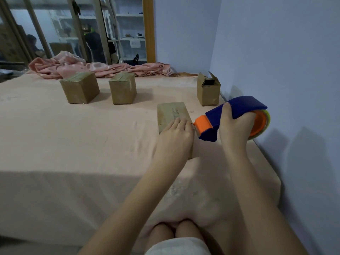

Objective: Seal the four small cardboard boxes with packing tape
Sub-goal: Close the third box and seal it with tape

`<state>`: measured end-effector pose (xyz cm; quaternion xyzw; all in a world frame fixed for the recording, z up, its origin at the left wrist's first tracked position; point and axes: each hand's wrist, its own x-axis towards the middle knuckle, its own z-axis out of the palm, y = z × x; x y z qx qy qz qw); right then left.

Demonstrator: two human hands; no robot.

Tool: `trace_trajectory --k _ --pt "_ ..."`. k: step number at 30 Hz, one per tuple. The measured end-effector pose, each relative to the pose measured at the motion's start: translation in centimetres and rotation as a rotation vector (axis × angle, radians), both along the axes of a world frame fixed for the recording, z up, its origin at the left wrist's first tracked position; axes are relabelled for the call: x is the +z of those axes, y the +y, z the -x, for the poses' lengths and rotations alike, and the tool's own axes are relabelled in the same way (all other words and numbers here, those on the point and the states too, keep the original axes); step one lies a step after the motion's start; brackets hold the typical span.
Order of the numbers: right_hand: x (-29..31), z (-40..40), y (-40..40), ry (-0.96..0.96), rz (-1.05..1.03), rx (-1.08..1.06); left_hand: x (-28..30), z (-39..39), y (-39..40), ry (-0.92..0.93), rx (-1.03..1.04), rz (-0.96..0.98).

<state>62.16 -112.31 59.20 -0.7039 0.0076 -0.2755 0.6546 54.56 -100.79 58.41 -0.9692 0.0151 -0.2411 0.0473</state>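
Near box (173, 116) sits front-centre on pink sheet (73, 144), other three boxes behind it. Left hand (174, 133) flat on box top, fingers straight, pressing down. Right hand (233, 126) wrapped round tape dispenser (230, 116), nose touching box's right edge. Box looks light, thin card, probably slides or dents, so pin top near seam. Far-right open box (208, 89) behind it, flaps up.

Faint print on near box (173, 115) top, too blurry to read, no other txt
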Motion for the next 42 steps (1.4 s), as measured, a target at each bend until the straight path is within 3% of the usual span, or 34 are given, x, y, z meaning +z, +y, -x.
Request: trace_trajectory --k 3,7,14,22,27,35,39,42 --pt "0.3 0.2 0.1 -0.027 0.024 -0.01 1.3 -0.6 -1.0 0.069 0.056 -0.102" --pt "0.8 0.1 -0.3 -0.051 0.055 -0.055 0.8 -0.6 -2.0 0.048 -0.025 -0.196" --pt "0.2 -0.1 -0.3 0.02 -0.044 0.0 -0.4 -0.6 -2.5 -0.005 0.109 -0.092" --pt "0.9 -1.7 -1.5 0.199 -0.199 0.018 -1.6 0.5 -1.5 -0.277 0.016 -0.187" --pt "1.8 -1.9 -1.5 0.196 -0.091 0.036 -1.6 0.4 -1.5 -0.292 -0.001 -0.197" --pt "4.3 -2.3 -1.5 0.129 0.273 0.029 -1.8 0.3 -1.7 -0.299 0.004 -0.206" --pt "4.5 -2.4 -1.6 0.212 -0.007 0.102 -1.9 0.4 -1.5 -0.286 0.033 -0.201" --pt "4.1 -2.3 -1.7 0.185 0.007 0.093 -2.0 0.3 -1.5 -0.29 0.036 -0.202"
